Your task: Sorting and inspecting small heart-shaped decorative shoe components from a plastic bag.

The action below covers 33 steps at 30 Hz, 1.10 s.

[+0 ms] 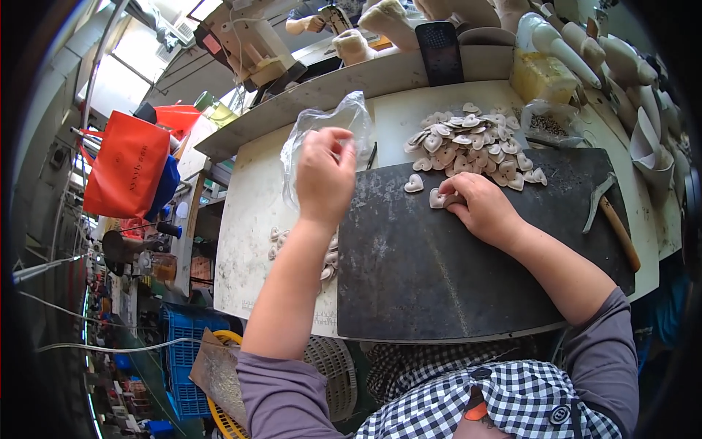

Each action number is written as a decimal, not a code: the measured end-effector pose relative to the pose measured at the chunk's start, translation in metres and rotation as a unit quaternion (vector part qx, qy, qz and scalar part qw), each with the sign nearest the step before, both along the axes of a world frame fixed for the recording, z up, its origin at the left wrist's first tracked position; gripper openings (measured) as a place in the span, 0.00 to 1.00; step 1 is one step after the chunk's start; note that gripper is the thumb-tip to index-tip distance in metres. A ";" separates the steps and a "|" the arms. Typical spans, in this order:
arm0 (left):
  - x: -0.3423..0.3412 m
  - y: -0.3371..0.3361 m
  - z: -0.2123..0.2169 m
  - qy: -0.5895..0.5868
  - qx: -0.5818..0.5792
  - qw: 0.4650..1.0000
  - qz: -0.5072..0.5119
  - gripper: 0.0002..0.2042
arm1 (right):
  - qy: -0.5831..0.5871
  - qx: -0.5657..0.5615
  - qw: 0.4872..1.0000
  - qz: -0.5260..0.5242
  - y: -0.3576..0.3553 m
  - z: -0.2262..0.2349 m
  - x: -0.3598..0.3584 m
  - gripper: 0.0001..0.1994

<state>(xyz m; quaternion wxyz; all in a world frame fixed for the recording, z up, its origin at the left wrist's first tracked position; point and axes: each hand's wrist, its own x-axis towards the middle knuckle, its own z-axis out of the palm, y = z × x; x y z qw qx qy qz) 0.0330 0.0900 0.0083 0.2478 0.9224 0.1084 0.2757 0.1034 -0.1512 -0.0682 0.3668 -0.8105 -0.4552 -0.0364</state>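
Observation:
My right hand pinches a pale heart-shaped piece at the black mat's far edge. Another heart piece lies alone just left of it. Beyond is a heaped pile of heart pieces, many with small dark dots. My left hand is raised over a crumpled clear plastic bag, its fingers curled toward the thumb; whatever they hold, if anything, is too small to make out. Below that hand, partly behind my left forearm, more heart pieces lie on the white tabletop.
A black mat covers the table's near part. On its right rests a wooden-handled hammer. A bag of small metal bits and a yellowish block stand at the back right, near foot-shaped forms. A red bag hangs left.

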 end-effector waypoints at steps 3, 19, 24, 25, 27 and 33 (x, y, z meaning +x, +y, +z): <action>-0.008 -0.044 -0.049 0.081 0.018 0.993 -0.079 0.15 | 0.116 0.039 0.992 0.003 -0.011 -0.006 -0.001 0.10; -0.020 -0.091 -0.089 0.002 -0.208 0.977 -0.055 0.09 | 0.240 0.140 0.960 -0.023 -0.027 -0.010 0.013 0.08; -0.027 -0.082 -0.069 0.067 -0.086 0.994 -0.008 0.16 | 0.187 0.087 0.978 -0.019 -0.026 -0.004 0.009 0.10; -0.027 -0.077 -0.067 0.066 -0.088 0.994 -0.008 0.16 | 0.156 0.059 0.986 -0.019 -0.026 -0.002 0.008 0.10; -0.030 -0.068 -0.062 -0.025 -0.580 0.808 -0.098 0.15 | 0.122 0.032 0.992 -0.018 -0.022 0.002 0.007 0.11; -0.018 -0.054 -0.066 -0.185 -0.748 0.601 -0.213 0.12 | 0.097 0.004 0.995 0.032 0.035 0.001 0.011 0.14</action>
